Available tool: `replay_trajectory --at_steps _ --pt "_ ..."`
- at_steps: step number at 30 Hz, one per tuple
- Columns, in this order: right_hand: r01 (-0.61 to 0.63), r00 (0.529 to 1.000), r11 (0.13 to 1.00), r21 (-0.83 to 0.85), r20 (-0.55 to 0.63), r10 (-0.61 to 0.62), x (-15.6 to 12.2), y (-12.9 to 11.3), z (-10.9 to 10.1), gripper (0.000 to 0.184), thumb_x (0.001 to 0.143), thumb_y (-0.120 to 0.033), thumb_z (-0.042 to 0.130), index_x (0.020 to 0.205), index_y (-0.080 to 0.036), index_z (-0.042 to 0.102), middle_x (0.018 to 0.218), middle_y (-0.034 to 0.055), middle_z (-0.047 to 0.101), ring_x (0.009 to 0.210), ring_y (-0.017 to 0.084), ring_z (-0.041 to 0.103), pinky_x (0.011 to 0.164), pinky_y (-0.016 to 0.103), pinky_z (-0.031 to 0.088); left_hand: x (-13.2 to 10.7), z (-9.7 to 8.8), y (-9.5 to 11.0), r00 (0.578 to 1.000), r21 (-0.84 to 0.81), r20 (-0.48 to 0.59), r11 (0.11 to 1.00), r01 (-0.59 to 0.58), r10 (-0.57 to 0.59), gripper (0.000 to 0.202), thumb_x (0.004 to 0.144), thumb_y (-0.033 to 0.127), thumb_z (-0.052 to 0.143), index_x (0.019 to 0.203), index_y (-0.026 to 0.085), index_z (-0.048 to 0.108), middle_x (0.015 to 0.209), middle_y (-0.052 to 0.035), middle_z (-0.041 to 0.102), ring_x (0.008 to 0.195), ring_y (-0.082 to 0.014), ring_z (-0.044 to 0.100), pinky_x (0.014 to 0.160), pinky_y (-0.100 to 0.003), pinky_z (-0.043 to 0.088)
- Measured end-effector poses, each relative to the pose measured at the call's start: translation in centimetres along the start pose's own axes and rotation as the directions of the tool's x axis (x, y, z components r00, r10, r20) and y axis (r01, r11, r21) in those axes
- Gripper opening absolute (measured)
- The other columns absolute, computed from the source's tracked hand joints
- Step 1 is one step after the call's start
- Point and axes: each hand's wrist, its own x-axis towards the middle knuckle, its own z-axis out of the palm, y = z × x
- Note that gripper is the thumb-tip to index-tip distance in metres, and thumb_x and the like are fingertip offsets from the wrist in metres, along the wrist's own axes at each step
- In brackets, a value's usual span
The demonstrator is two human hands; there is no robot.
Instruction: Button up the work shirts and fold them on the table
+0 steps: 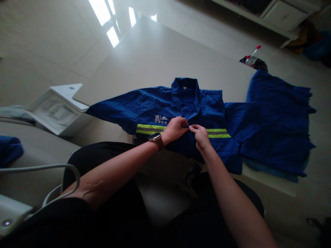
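Observation:
A blue work jacket (155, 103) with a yellow-green reflective band lies spread over the table edge, its collar pointing away from me. White lettering and a logo mark one side of the chest. My left hand (176, 130), with a watch on the wrist, pinches the jacket's front edge at the level of the band. Close beside it, my right hand (200, 136) pinches the same front edge, fingertips almost touching the left ones. Whether a button is between the fingers I cannot make out. The jacket's lower part hangs toward my lap.
More blue garments (279, 124) are piled at the right end of the pale table (165, 55). Bottles with red caps (254, 57) stand behind them. At left are a white open box (59, 110) and a grey looped cable or tube (38, 167). A white cabinet (283, 15) stands at the back right.

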Motion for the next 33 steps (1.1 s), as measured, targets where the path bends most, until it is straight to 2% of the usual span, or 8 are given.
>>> replay_trajectory --at_steps 5,9,15,20,22,25,27,33 --pt "-0.064 0.998 0.998 0.016 0.024 0.064 -0.6 -0.3 0.0 0.050 0.055 -0.031 0.074 0.094 -0.004 0.059 0.087 0.0047 0.062 0.072 0.004 0.053 0.071 0.012 0.040 -0.3 -0.8 0.2 0.988 0.207 0.100 0.969 -0.136 0.117 0.013 0.086 0.008 0.064 0.096 0.015 0.066 0.102 -0.0079 0.064 0.092 -0.0190 0.059 0.083 -0.031 0.048" --pt "-0.015 0.999 0.970 -0.244 0.040 0.026 -0.4 -0.1 -0.7 0.046 0.063 -0.034 0.070 0.097 -0.002 0.067 0.088 0.0055 0.064 0.072 0.004 0.052 0.071 0.012 0.038 -0.9 -1.1 0.3 0.979 0.385 0.161 0.906 -0.177 0.123 0.025 0.087 0.011 0.062 0.111 0.018 0.062 0.125 -0.0115 0.061 0.118 -0.0268 0.054 0.094 -0.039 0.047" --pt "0.311 0.922 0.742 -0.594 0.000 -0.386 0.1 -0.8 -1.8 0.043 0.079 -0.046 0.067 0.095 -0.007 0.074 0.089 0.0066 0.062 0.075 0.004 0.046 0.073 0.015 0.032 -1.9 -1.1 0.5 0.966 0.438 0.227 0.873 -0.215 0.124 0.032 0.090 0.015 0.057 0.121 0.020 0.058 0.127 -0.0098 0.062 0.127 -0.0271 0.051 0.098 -0.041 0.047" --pt "0.401 0.832 0.635 -0.660 -0.029 -0.555 0.1 -0.8 -1.1 0.043 0.083 -0.050 0.070 0.089 -0.007 0.073 0.095 0.0081 0.059 0.084 0.007 0.048 0.083 0.018 0.036 -3.1 -1.3 1.3 0.926 0.375 0.326 0.873 -0.312 0.191 0.028 0.084 0.019 0.062 0.112 0.019 0.062 0.115 -0.0095 0.067 0.116 -0.0288 0.056 0.094 -0.042 0.049" --pt "0.389 0.818 0.620 -0.681 -0.054 -0.573 0.2 -0.7 -0.8 0.031 0.085 -0.037 0.067 0.087 -0.007 0.071 0.093 0.0071 0.058 0.083 0.007 0.046 0.083 0.019 0.034 -2.9 -1.2 1.3 0.942 0.318 0.290 0.912 -0.260 0.168 0.024 0.086 0.020 0.062 0.110 0.018 0.061 0.107 -0.0093 0.067 0.108 -0.0272 0.059 0.090 -0.040 0.050" --pt "0.400 0.805 0.624 -0.671 -0.068 -0.590 0.4 -0.6 -0.5 0.024 0.087 -0.029 0.062 0.086 -0.006 0.071 0.090 0.0065 0.058 0.081 0.007 0.045 0.082 0.019 0.033 -1.7 -0.7 0.7 0.998 0.250 0.061 0.968 -0.020 0.005 0.017 0.095 0.018 0.052 0.110 0.017 0.059 0.102 -0.0095 0.067 0.095 -0.0230 0.063 0.086 -0.035 0.051" --pt "0.424 0.793 0.621 -0.659 -0.060 -0.606 0.4 -0.6 -0.3 0.025 0.087 -0.030 0.063 0.086 -0.006 0.071 0.090 0.0064 0.058 0.080 0.007 0.045 0.081 0.020 0.033 -0.5 -0.2 0.3 0.993 0.219 -0.072 0.970 0.103 -0.089 0.018 0.097 0.017 0.050 0.112 0.017 0.061 0.109 -0.0105 0.066 0.096 -0.0225 0.065 0.086 -0.034 0.051" --pt "0.432 0.782 0.614 -0.660 -0.065 -0.620 0.3 -0.6 -0.3 0.019 0.082 -0.024 0.064 0.086 -0.007 0.071 0.089 0.0054 0.058 0.079 0.007 0.045 0.078 0.020 0.031 2.4 0.9 0.6 0.965 0.270 -0.110 0.928 0.258 -0.236 0.018 0.095 0.020 0.059 0.111 0.021 0.068 0.118 -0.0102 0.067 0.099 -0.0259 0.069 0.083 -0.036 0.052"
